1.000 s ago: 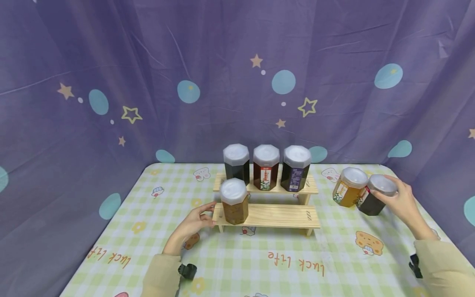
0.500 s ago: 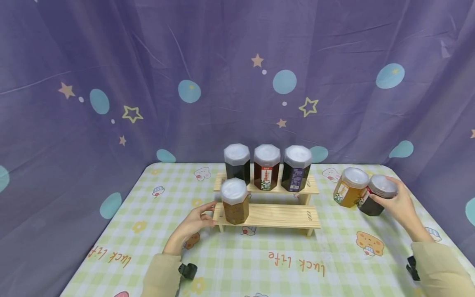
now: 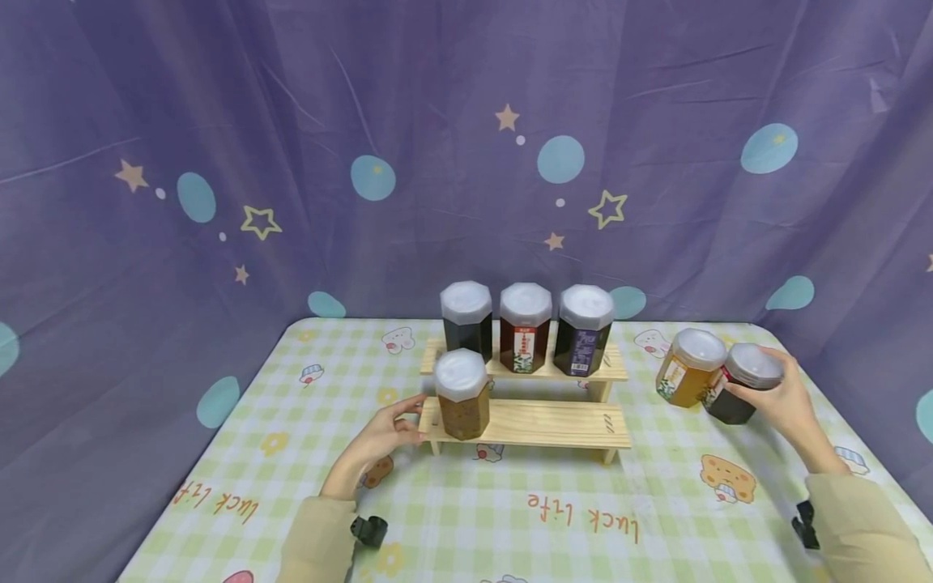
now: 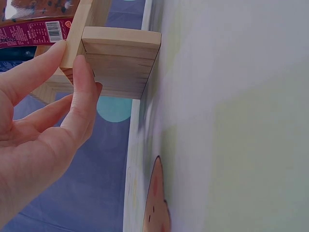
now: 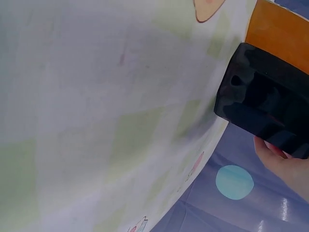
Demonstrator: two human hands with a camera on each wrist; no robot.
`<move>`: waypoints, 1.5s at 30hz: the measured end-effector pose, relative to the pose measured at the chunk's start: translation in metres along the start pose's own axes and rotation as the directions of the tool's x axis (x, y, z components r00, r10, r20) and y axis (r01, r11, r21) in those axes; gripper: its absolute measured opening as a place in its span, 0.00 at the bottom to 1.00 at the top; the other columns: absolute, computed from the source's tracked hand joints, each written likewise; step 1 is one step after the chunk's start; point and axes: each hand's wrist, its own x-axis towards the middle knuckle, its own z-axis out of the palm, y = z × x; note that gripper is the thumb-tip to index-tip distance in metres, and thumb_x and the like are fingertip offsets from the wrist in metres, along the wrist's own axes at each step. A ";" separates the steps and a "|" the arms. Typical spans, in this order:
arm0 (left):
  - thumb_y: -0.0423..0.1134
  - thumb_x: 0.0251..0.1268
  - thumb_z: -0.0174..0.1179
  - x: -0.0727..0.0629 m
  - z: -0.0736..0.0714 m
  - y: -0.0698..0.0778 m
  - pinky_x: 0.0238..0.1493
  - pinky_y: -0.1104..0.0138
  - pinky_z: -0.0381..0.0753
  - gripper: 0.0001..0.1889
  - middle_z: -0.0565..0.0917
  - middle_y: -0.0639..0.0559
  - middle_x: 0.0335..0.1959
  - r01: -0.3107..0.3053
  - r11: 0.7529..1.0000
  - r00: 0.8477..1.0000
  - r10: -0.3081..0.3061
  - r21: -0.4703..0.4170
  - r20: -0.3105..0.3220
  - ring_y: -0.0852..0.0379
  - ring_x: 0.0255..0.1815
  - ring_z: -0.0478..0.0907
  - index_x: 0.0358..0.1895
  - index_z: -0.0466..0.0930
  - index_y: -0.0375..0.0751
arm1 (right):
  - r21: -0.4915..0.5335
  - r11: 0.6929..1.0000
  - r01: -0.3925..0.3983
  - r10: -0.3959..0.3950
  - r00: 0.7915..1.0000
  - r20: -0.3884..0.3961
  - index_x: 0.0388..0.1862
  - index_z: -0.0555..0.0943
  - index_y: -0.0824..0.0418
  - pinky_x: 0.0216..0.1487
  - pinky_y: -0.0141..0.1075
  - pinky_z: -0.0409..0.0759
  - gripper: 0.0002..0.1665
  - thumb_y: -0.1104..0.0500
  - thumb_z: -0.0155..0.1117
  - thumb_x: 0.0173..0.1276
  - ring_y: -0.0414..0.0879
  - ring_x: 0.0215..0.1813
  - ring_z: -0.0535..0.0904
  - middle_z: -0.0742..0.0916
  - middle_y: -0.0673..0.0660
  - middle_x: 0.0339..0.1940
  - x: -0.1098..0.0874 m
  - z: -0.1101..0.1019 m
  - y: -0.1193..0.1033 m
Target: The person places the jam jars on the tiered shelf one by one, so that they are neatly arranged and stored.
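Bench (image 3: 510,478): covered in a green-and-white checked cloth with cartoon prints.
Left hand (image 3: 386,429): thumb and fingers pinch the left end of the lower step (image 3: 547,423) of a wooden display stand.
Brown jar (image 3: 464,414): upright at that step's left end, just beside the left hand.
Right hand (image 3: 786,401): thumb and fingers curl round a dark octagonal jar (image 3: 731,402) at the bench's right side.
Dark jar's pose: roughly upright, long axis near vertical, pale lid up, red-edged label turned leftward; whether its base touches the cloth, I cannot tell.
In the way: an amber jar (image 3: 688,385) standing close against it, between it and the stand.
Upper step (image 3: 615,364): three upright jars in a row, black (image 3: 466,338), dark red (image 3: 539,348) and purple-labelled (image 3: 564,348).
Backdrop: purple curtain (image 3: 437,121) with stars.
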 end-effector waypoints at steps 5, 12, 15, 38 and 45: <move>0.26 0.54 0.56 0.000 -0.001 0.001 0.40 0.54 0.76 0.35 0.61 0.29 0.57 0.005 1.000 1.000 -0.005 0.002 -0.003 0.57 0.34 0.76 0.65 0.50 0.26 | 0.005 1.000 0.014 -0.014 1.000 -0.002 0.63 0.56 0.72 0.35 0.20 0.60 0.48 0.59 0.71 0.48 0.31 0.42 0.61 0.66 0.72 0.54 0.003 -0.002 0.003; 0.26 0.54 0.57 -0.001 0.000 0.001 0.40 0.54 0.76 0.35 0.61 0.30 0.57 0.017 1.000 1.000 -0.017 0.011 -0.012 0.57 0.33 0.76 0.65 0.51 0.27 | 0.001 1.000 -0.007 0.007 1.000 -0.030 0.62 0.58 0.70 0.34 0.22 0.62 0.48 0.58 0.72 0.47 0.43 0.44 0.66 0.67 0.71 0.55 0.001 0.000 0.003; 0.26 0.54 0.57 0.000 0.001 0.001 0.41 0.54 0.75 0.35 0.61 0.30 0.57 0.020 1.000 1.000 -0.020 0.002 -0.008 0.58 0.33 0.76 0.65 0.51 0.27 | -0.004 0.999 -0.041 0.040 0.997 -0.064 0.64 0.59 0.63 0.39 0.30 0.64 0.48 0.54 0.72 0.47 0.59 0.49 0.64 0.67 0.69 0.56 0.003 0.004 0.018; 0.26 0.54 0.57 0.000 0.001 0.000 0.41 0.53 0.75 0.35 0.61 0.30 0.57 0.016 1.000 1.000 -0.016 -0.013 -0.010 0.58 0.34 0.76 0.65 0.51 0.27 | -0.092 0.989 -0.120 0.109 0.988 -0.108 0.65 0.55 0.35 0.36 0.36 0.63 0.53 0.42 0.73 0.40 0.61 0.52 0.66 0.71 0.69 0.56 0.006 -0.004 0.081; 0.27 0.55 0.57 -0.001 0.001 0.001 0.42 0.52 0.75 0.35 0.61 0.30 0.57 0.023 1.000 1.000 -0.023 -0.014 -0.004 0.56 0.36 0.76 0.66 0.50 0.28 | -0.091 0.987 -0.131 0.120 0.986 -0.114 0.65 0.59 0.44 0.30 0.38 0.67 0.50 0.48 0.74 0.43 0.49 0.43 0.70 0.73 0.67 0.50 -0.014 -0.015 0.011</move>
